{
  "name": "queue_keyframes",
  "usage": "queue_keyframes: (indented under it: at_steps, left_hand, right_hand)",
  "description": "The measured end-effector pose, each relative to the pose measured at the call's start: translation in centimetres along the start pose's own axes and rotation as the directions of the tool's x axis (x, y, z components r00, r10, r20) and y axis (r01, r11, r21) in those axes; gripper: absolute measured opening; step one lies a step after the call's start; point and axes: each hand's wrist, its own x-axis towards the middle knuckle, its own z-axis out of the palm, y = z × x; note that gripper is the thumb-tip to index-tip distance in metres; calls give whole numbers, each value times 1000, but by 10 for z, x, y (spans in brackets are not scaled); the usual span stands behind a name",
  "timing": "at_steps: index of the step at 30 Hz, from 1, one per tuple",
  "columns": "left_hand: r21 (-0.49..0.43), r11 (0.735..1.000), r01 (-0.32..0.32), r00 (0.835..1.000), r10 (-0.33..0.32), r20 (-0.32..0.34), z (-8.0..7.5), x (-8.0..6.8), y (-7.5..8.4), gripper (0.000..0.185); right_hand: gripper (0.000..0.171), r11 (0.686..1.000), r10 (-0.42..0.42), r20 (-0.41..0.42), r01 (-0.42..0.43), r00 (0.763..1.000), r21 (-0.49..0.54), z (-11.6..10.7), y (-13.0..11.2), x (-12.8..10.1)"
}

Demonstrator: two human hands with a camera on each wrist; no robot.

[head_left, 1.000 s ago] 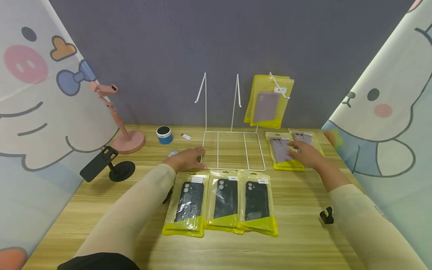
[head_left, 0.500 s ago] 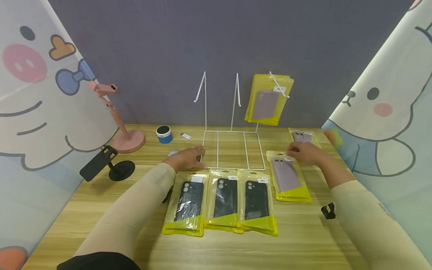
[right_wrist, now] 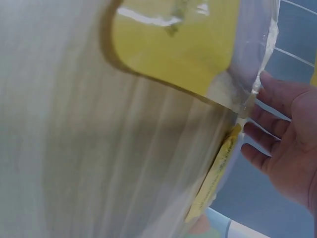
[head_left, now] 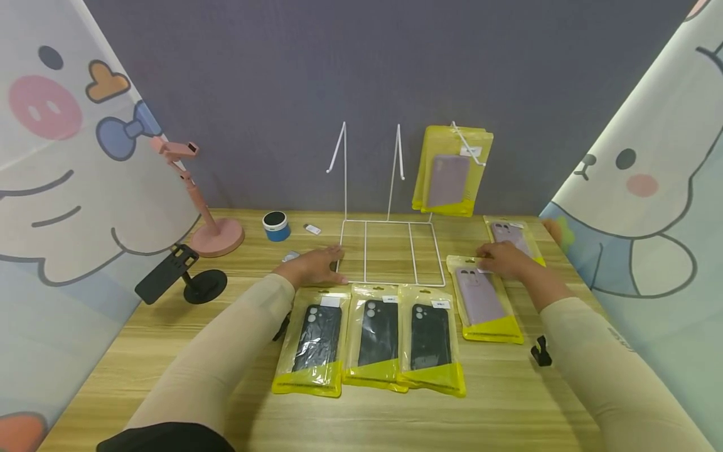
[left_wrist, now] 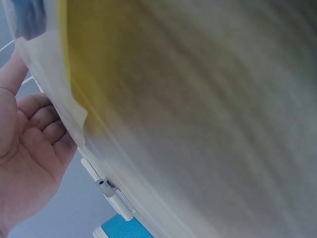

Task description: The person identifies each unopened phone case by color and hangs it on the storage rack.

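My right hand (head_left: pixel 504 259) is at the upper right corner of a packaged purple phone case (head_left: pixel 480 295), a clear pouch with a yellow bottom, lying on the table. In the right wrist view, thumb and index finger pinch the pouch's edge. My left hand (head_left: pixel 316 266) rests beside the left rail of a white wire display rack (head_left: pixel 364 251), fingers loosely bent. Packaged purple cases (head_left: pixel 449 179) hang on the rack's right hook; the other two hooks are bare. Another packaged purple case (head_left: pixel 508 233) lies behind my right hand, partly covered.
Packaged black phone cases (head_left: pixel 316 339) lie in a row before the rack. To the left stand a pink stand (head_left: pixel 217 237), a black phone stand (head_left: pixel 204 286) and a blue jar-like object (head_left: pixel 276 227). A small white USB-stick-like item (head_left: pixel 312 229) lies behind my left hand.
My right hand has drawn one packaged purple case toward the table's front, apart from the other one. In the last half second it has barely moved. My left hand stays at the rack.
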Motion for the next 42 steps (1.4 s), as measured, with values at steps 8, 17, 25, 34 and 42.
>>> queue_keyframes:
  at_steps: [8, 17, 25, 34, 42]
  left_hand:
    - [7, 1000, -6, 1000, 6, 1, -1, -1, 2, 90]
    - [-21, 1000, 5, 1000, -5, 5, 1, -1, 0, 91]
    - [-30, 999, 11, 1000, -11, 5, 2, -2, -2, 91]
    - [-28, 1000, 10, 1000, -10, 6, 2, -2, -1, 90]
    - [-25, 1000, 7, 1000, -7, 1, 2, -2, -1, 91]
  right_hand:
    - [9, 999, -40, -85, 38, 996, -25, -6, 10, -5]
    - [14, 998, -43, -190, 51, 981, 40, -45, -12, -22]
    - [26, 990, 18, -216, 12, 976, 139, -75, -48, -41]
    - [18, 974, -7, -281, 70, 960, 215, -105, -84, -53]
    - [20, 976, -18, -315, 84, 949, 199, -140, -107, -61]
